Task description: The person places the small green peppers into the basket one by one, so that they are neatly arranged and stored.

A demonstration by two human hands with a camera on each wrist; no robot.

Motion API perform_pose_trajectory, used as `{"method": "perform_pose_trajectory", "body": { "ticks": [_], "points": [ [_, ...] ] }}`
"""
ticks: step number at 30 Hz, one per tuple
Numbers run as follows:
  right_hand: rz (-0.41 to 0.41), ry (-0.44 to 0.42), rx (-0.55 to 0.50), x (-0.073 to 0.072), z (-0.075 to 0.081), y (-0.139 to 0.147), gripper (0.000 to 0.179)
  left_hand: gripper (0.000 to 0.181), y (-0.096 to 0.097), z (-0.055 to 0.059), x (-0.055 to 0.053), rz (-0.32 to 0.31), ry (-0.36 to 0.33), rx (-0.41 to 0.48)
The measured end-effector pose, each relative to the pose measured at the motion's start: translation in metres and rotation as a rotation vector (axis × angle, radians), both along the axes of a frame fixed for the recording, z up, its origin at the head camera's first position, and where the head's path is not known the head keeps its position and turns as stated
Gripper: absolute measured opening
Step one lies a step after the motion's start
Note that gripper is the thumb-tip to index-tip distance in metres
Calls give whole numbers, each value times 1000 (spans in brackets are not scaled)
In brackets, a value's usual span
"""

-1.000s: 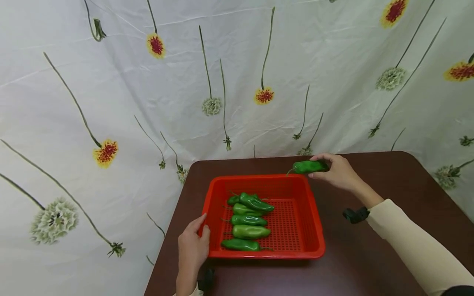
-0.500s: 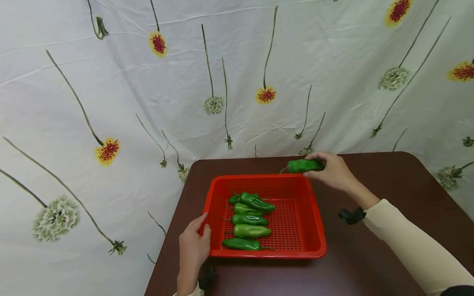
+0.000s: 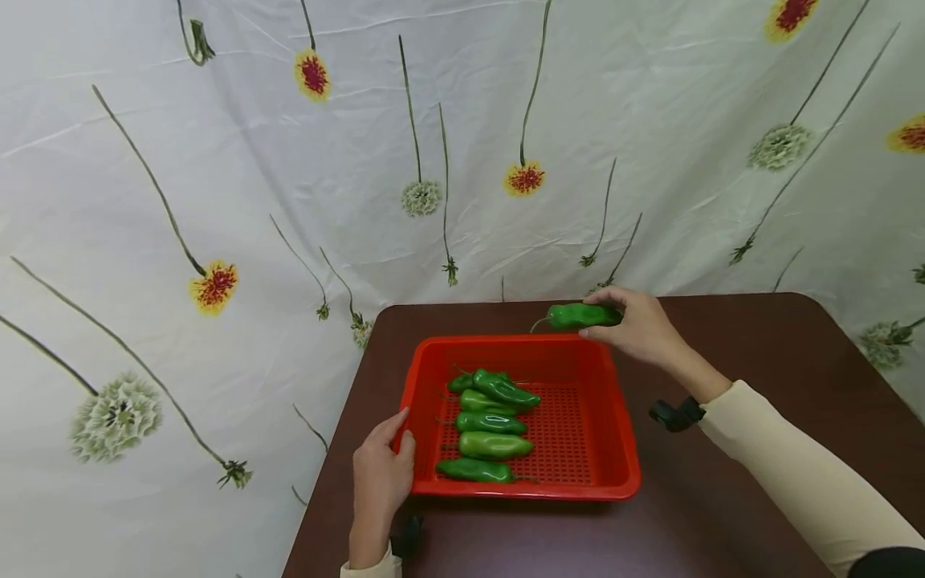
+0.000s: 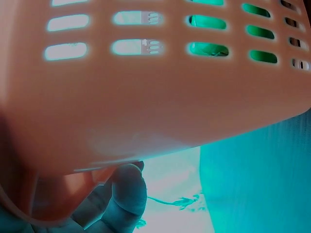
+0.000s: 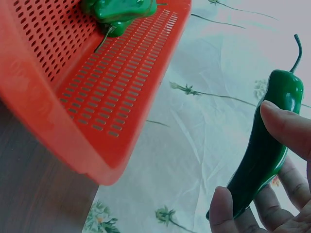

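My right hand [image 3: 639, 325] pinches a green pepper [image 3: 578, 315] and holds it in the air above the far right corner of the red basket [image 3: 617, 433], stem pointing left. In the right wrist view the same pepper [image 5: 265, 150] sits between thumb and fingers, with the basket [image 5: 58, 111] below. Several green peppers [image 3: 487, 421] lie in a row in the basket's left half. My left hand [image 3: 381, 474] grips the basket's near left corner, thumb on the rim. The left wrist view shows the basket wall [image 4: 146, 97] close up and a fingertip [image 4: 127, 194] under it.
The basket stands on a dark brown table [image 3: 759, 361] whose left edge runs close by my left hand. A white floral cloth [image 3: 289, 160] hangs behind and to the left. Bare tabletop lies right of the basket. A black strap [image 3: 674, 414] is on my right wrist.
My right hand has carried the pepper left and a little up, from beside the basket's far right corner to above its far rim. The left hand keeps its grip.
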State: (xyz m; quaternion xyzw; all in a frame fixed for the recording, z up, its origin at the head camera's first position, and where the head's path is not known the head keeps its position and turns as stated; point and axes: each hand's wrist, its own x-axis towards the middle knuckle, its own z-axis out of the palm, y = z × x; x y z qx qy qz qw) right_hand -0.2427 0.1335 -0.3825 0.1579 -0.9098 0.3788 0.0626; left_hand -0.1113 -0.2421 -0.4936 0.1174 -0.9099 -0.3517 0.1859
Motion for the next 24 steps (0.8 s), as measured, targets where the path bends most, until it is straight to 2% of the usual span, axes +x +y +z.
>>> {"method": "perform_pose_trajectory", "body": {
  "ticks": [11, 24],
  "points": [
    [64, -26, -14, 0, 9, -25, 45, 35, 4, 1, 0, -5, 11, 0],
    [88, -57, -24, 0, 6, -45, 44, 35, 10, 3, -2, -13, 26, 12]
  ]
}}
